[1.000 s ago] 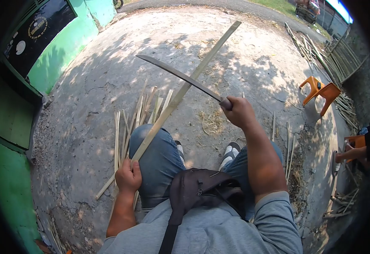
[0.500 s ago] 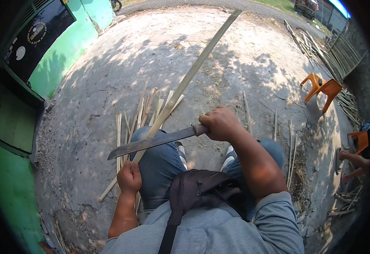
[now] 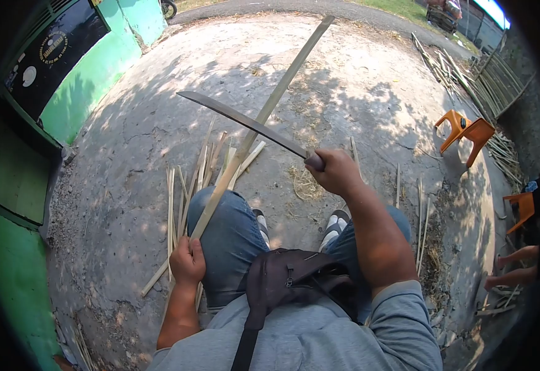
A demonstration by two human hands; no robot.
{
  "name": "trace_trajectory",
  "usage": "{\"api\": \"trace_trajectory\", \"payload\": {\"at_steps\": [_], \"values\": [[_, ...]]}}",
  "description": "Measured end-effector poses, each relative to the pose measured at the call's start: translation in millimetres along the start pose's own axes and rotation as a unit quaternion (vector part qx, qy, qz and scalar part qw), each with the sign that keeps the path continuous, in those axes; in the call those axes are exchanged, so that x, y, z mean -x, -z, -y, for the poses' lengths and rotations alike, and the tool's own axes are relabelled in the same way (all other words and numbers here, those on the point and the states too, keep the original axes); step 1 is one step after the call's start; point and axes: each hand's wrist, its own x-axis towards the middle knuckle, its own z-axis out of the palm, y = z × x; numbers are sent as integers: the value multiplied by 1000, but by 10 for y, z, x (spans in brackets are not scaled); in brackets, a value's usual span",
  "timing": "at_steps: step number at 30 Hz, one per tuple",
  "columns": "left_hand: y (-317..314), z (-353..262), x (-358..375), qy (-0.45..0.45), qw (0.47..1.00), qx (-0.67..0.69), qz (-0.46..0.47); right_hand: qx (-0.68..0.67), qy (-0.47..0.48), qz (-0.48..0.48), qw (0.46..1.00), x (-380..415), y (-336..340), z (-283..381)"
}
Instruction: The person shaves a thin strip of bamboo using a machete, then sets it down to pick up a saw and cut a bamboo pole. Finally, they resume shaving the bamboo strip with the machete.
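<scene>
My left hand [image 3: 187,260] is closed around the lower end of a long bamboo strip [image 3: 225,181], beside my left knee. The strip slants up and away to the right, overlapping the knee. My right hand [image 3: 338,170] grips the handle of a machete [image 3: 245,121], held out ahead of my right knee. Its long dark blade points up to the left and crosses the strip about midway. Under and beyond the strip, several cut bamboo strips [image 3: 172,213] lie on the ground by my left leg.
More strips [image 3: 420,216] lie right of my right leg. Orange plastic stools [image 3: 468,133] stand at the right, near a person's bare legs [image 3: 517,266]. Bamboo poles [image 3: 452,68] are piled at the back right. A green wall [image 3: 91,93] runs along the left.
The machete has moved up and away along the strip, its tip swinging upward. The strip's far end has shifted slightly left; my left hand stays nearly in place.
</scene>
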Motion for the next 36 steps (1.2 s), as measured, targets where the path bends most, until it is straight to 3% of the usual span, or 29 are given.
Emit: {"api": "trace_trajectory", "payload": {"at_steps": [10,13,17,23,31,36], "values": [[-15,25,-13,-9,1000,-9,-10,114,170,27,979,-18,-75,111],[-11,7,-9,-2,1000,-3,-4,135,144,17,980,-65,-10,51],[3,-13,-13,-3,1000,-7,-5,97,30,-21,995,-62,-4,-65],[-7,14,-4,-10,1000,-7,-8,59,39,-23,997,-1,23,23],[29,-52,-28,-18,1000,-6,-11,139,189,12,972,25,-88,159],[12,9,2,-7,1000,-5,1,124,123,-11,985,-66,-34,26]]}}
